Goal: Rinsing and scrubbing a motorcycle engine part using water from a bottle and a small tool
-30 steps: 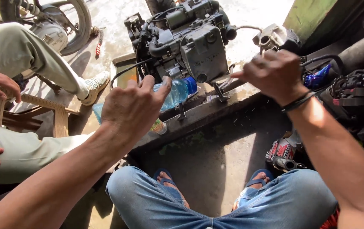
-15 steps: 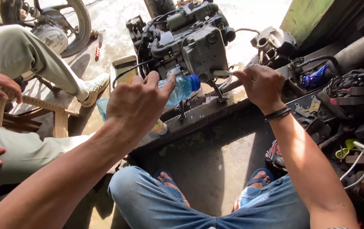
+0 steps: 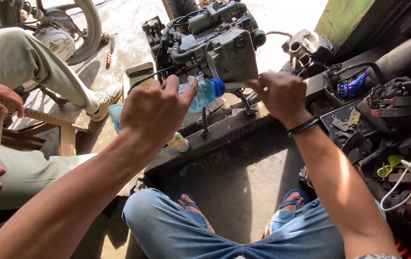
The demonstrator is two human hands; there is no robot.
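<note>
My left hand [image 3: 155, 112] grips a clear plastic bottle [image 3: 200, 94] with a blue cap, tipped on its side so the cap points right. The cap lies just below a dark grey engine [image 3: 215, 43] that stands on the concrete step. My right hand [image 3: 277, 96] has its fingers curled shut just right of the cap. It pinches a thin grey metal piece [image 3: 235, 87] that reaches toward the cap. A black band circles my right wrist.
A seated person in light trousers [image 3: 28, 67] is at the left on a tan plastic chair [image 3: 47, 125], hands resting. A wheel [image 3: 78, 29] stands behind, a metal tray [image 3: 138, 74] beside the engine, a small bottle [image 3: 179, 142] on the step. Engine parts and cables [image 3: 382, 110] crowd the right.
My right hand has moved left from the parts pile to the bottle's cap. My left hand and the bottle have stayed almost still at the engine.
</note>
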